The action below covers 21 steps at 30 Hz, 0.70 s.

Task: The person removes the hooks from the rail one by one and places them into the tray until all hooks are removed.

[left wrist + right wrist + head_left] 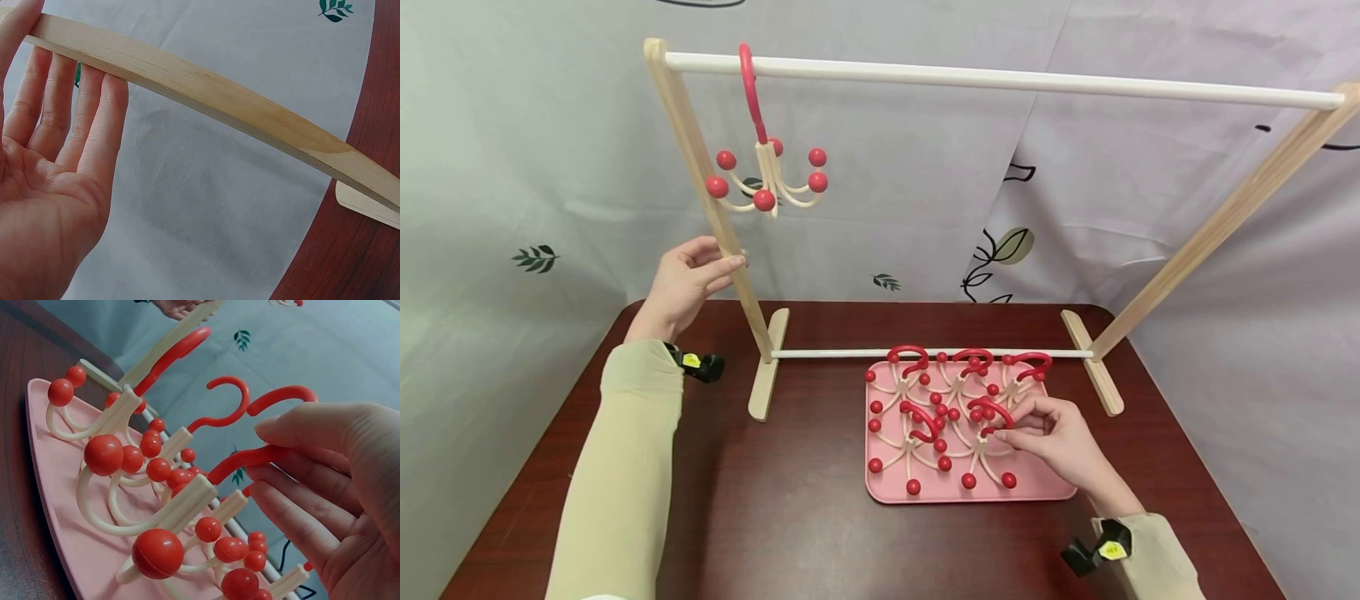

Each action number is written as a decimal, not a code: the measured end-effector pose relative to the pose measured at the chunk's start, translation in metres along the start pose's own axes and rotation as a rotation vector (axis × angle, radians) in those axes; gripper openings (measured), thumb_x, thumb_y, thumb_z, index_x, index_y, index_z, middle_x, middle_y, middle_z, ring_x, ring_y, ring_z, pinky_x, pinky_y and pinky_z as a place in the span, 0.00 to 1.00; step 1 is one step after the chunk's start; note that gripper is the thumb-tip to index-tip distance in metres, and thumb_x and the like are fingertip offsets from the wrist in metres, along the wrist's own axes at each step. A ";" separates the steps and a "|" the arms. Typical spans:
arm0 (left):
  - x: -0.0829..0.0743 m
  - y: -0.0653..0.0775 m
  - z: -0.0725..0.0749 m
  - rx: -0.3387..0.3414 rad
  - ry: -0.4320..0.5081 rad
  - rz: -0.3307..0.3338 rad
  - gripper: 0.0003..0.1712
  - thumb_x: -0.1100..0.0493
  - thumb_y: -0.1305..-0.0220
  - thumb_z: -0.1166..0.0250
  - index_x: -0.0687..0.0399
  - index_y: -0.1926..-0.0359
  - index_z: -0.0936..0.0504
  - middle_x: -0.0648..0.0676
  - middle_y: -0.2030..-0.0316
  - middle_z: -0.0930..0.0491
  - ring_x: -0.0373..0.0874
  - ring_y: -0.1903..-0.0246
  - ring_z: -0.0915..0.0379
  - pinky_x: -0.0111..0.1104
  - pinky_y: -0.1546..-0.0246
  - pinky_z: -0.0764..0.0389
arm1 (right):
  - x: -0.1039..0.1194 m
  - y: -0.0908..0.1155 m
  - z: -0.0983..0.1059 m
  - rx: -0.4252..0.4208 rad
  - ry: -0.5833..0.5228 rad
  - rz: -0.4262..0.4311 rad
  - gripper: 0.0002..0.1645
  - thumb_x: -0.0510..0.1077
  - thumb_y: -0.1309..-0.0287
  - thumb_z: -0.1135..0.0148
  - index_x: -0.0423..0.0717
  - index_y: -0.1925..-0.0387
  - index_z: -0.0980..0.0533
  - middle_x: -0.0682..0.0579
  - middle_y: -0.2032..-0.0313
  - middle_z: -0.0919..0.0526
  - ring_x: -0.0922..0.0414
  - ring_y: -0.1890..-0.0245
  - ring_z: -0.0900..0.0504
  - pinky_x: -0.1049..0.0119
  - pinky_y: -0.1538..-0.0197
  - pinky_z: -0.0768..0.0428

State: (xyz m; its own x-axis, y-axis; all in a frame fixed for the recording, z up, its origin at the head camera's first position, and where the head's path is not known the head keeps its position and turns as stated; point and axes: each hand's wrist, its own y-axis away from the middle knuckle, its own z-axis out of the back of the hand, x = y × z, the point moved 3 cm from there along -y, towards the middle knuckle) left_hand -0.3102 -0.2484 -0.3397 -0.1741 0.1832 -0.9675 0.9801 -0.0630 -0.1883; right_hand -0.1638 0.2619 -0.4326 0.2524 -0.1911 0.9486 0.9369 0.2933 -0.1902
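Observation:
At the left end of the rack, my left hand holds the slanted wooden post between thumb and fingertips. In the left wrist view, the fingers lie along the post's lower edge. Over on the right, my right hand pinches the red hook of a hanger with several pale, ball-tipped arms. That hanger stands at the front right of the pink tray. More hangers of this kind, such as the front left one, crowd the tray around it.
One similar hanger hangs from the white top bar near its left end. A lower white bar runs behind the tray, between two wooden feet. The right post leans outward. Behind the dark table hangs a printed cloth.

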 end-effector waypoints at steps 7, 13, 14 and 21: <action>-0.001 -0.001 0.000 -0.005 -0.019 0.004 0.11 0.69 0.35 0.30 0.55 0.53 0.14 0.52 0.60 0.12 0.42 0.56 0.15 0.29 0.55 0.17 | -0.004 0.003 0.000 -0.010 -0.010 -0.009 0.12 0.21 0.51 0.29 0.27 0.64 0.22 0.38 0.66 0.16 0.59 0.65 0.11 0.63 0.62 0.13; -0.001 -0.001 0.000 -0.010 -0.028 0.010 0.11 0.68 0.35 0.29 0.55 0.53 0.14 0.52 0.60 0.12 0.42 0.56 0.15 0.29 0.54 0.17 | -0.005 0.005 0.001 -0.015 0.014 -0.052 0.17 0.25 0.49 0.26 0.27 0.56 0.20 0.39 0.61 0.12 0.54 0.63 0.10 0.64 0.58 0.14; -0.001 -0.001 0.000 -0.010 -0.026 0.010 0.11 0.68 0.35 0.29 0.55 0.53 0.14 0.52 0.60 0.12 0.42 0.56 0.15 0.29 0.55 0.17 | -0.004 0.005 0.001 -0.014 0.010 -0.053 0.18 0.26 0.49 0.25 0.26 0.55 0.20 0.39 0.60 0.12 0.52 0.62 0.10 0.63 0.58 0.14; 0.000 0.000 0.000 -0.009 -0.022 0.010 0.11 0.68 0.35 0.30 0.54 0.53 0.14 0.51 0.60 0.12 0.41 0.56 0.15 0.29 0.55 0.17 | 0.012 0.000 0.005 -0.013 -0.034 0.012 0.22 0.24 0.49 0.26 0.24 0.50 0.21 0.34 0.55 0.15 0.48 0.59 0.11 0.58 0.56 0.15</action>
State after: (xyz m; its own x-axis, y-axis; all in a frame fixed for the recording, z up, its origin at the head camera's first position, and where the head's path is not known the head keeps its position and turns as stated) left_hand -0.3101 -0.2481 -0.3393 -0.1663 0.1608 -0.9729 0.9826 -0.0559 -0.1772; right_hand -0.1618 0.2640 -0.4204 0.2550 -0.1557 0.9543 0.9372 0.2826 -0.2044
